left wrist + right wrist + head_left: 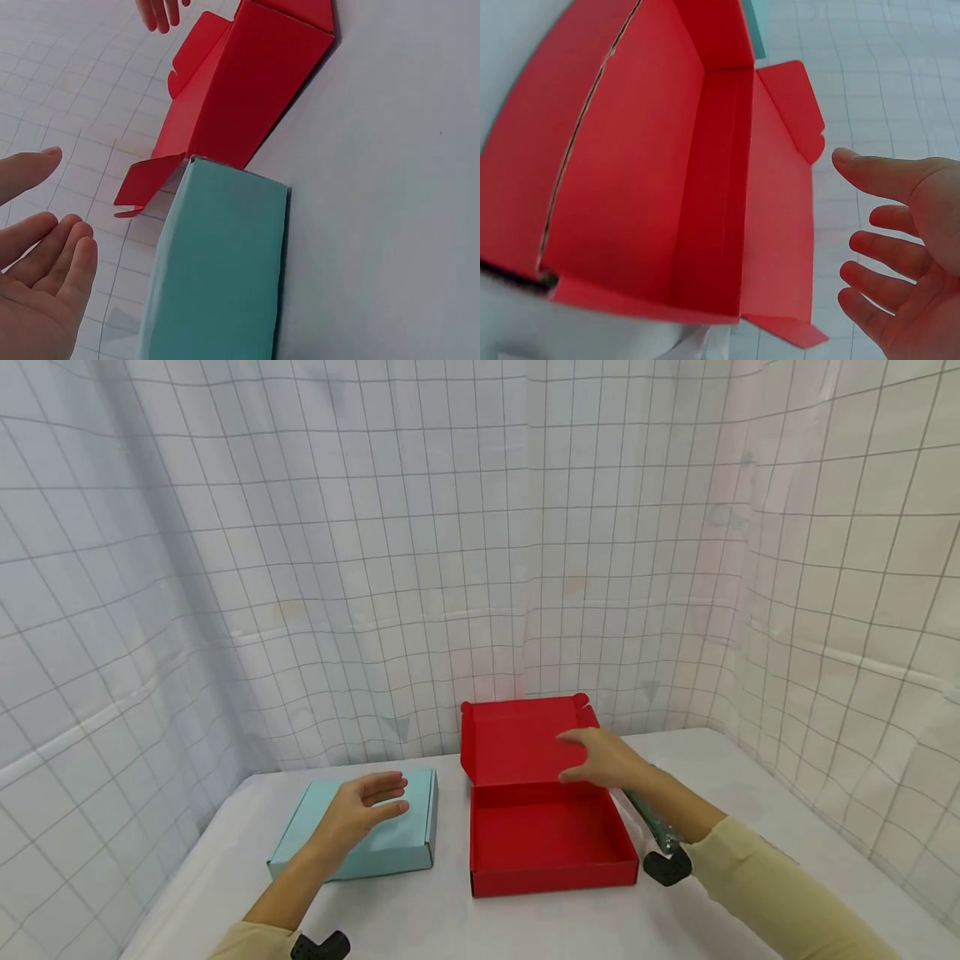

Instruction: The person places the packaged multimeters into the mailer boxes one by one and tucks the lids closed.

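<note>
A red cardboard box (553,882) stands on the white table with its lid (517,743) raised at the back; its inside (641,180) holds nothing visible. To its left lies a closed light-blue box (386,852). My left hand (356,814) hovers over the light-blue box, fingers extended and thumb apart, holding nothing. In the left wrist view that hand (45,277) is beside the light-blue box (225,262), not touching it. Above the red box, near its raised lid, my right hand (607,760) is spread and holds nothing. The right wrist view shows its fingers (881,251) apart from the lid.
A clear plastic package with something green inside (658,827) lies right of the red box, partly hidden by my right forearm. White curtains with a grid pattern (480,527) surround the table (450,927) at the back and sides.
</note>
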Action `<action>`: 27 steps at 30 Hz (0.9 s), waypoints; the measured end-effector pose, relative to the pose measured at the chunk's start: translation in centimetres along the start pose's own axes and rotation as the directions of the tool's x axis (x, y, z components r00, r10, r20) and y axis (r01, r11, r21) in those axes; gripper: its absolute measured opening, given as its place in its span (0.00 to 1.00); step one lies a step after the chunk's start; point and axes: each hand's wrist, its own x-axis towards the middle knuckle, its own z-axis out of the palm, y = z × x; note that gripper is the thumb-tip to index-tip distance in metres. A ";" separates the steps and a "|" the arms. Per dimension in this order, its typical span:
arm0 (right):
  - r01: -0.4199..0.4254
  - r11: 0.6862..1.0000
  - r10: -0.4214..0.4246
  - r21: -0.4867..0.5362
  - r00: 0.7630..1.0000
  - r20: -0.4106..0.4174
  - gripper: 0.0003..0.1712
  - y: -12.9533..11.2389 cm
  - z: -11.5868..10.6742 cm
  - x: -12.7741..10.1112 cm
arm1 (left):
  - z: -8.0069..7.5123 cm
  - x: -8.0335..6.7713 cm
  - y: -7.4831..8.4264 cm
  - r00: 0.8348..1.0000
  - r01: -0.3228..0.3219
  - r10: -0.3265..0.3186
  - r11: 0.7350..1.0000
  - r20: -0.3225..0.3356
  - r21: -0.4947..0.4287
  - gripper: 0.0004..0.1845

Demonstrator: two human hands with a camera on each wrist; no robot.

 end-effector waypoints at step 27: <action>-0.102 0.995 0.101 -0.014 0.994 -0.032 0.38 9.3 -1.7 -5.7 | 8.5 -0.9 -0.3 0.991 0.080 -0.066 0.990 0.113 -0.120 0.33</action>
